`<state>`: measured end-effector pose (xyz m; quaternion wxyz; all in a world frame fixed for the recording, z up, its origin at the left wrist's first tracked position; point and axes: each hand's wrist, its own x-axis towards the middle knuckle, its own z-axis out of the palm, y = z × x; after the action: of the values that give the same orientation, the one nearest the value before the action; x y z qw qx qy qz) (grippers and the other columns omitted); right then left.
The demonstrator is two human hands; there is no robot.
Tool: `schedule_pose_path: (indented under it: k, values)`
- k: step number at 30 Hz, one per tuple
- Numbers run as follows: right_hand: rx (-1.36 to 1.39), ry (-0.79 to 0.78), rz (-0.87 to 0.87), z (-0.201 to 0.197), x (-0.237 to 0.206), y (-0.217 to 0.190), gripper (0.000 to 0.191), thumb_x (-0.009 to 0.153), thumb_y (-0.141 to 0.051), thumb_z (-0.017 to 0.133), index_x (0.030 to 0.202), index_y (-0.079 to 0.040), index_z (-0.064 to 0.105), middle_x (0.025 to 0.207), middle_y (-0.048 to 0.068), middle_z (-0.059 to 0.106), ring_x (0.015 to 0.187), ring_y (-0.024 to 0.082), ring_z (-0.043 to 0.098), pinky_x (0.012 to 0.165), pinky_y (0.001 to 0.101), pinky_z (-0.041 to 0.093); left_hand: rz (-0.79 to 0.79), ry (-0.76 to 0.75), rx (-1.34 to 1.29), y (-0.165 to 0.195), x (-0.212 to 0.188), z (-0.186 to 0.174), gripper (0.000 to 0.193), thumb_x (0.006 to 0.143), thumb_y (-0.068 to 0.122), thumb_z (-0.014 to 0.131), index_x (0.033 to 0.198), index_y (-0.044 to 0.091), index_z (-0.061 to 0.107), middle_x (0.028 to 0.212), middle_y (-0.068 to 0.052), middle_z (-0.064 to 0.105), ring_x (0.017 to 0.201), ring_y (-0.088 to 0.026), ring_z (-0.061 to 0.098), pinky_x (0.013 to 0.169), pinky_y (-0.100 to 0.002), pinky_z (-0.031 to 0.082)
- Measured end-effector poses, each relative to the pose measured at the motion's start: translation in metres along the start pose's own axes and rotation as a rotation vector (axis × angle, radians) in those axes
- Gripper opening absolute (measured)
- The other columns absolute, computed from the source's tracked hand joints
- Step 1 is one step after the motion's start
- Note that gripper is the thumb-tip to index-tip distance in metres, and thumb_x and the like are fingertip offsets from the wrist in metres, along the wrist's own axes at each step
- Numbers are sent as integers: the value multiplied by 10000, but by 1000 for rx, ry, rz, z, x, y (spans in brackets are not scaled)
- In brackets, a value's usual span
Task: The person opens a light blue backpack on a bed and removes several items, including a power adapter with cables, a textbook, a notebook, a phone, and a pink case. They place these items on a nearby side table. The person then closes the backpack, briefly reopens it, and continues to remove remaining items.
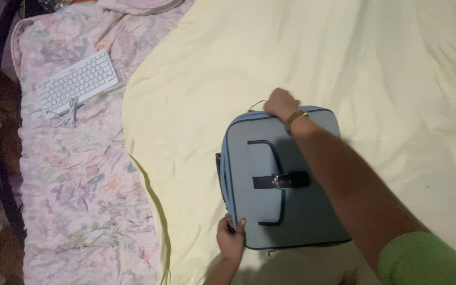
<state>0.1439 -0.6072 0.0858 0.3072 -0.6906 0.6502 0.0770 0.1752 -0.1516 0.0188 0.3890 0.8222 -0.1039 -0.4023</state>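
**Soft bag held at two edges on a loose bed sheet**

A flat, rectangular grey fabric bag with blue piping and a black strap and buckle [283, 182] lies on a pale yellow sheet [228, 68], toward the sheet's near edge and a little in from its left edge. The left hand [230, 237] grips the bag's near-left corner, fingers curled over the seam. The right hand [281, 104], a gold-coloured watch on its wrist, is closed at the bag's far edge, where a thin cord or zip pull shows; whether it pinches that pull or the fabric itself I cannot tell.

The likely trouble is slipping. The sheet lies loose and rumpled, so a pull at the far edge could drag bag and sheet together. A soft seam may also bunch under the fingers and jam a zip, if one runs there.

The bag appears shut, and nothing of its inside shows; its flat lie suggests little or nothing within, though that is only a judgement.

Well apart, near the far-left corner of the floral pink quilt [75, 174], a white corded keyboard [77, 80] rests.
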Motion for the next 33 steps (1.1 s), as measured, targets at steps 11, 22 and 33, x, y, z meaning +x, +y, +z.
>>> schedule_pose_path:
  k: [11,22,33]
  values:
    - [441,-68,101,-82,2,144,190,771,-119,803,748,40,701,650,113,655,561,180,599,517,352,454,181,136,153,-26,5,6,405,787,246,862,1032,-27,692,732,-83,640,645,-170,570,622,-325,514]
    - [1336,-418,579,-75,-4,190,298,982,-151,682,711,-100,569,566,-15,539,418,104,447,472,336,477,136,122,145,-22,5,3,396,775,258,869,996,-37,724,683,-73,636,620,-151,571,608,-315,499]
    - [1426,-10,201,-35,-92,237,224,1030,-114,604,1211,-14,690,878,54,653,663,122,516,595,257,454,128,81,225,-11,1,1,410,787,317,841,1017,1,716,695,-86,659,622,-186,601,632,-347,515]
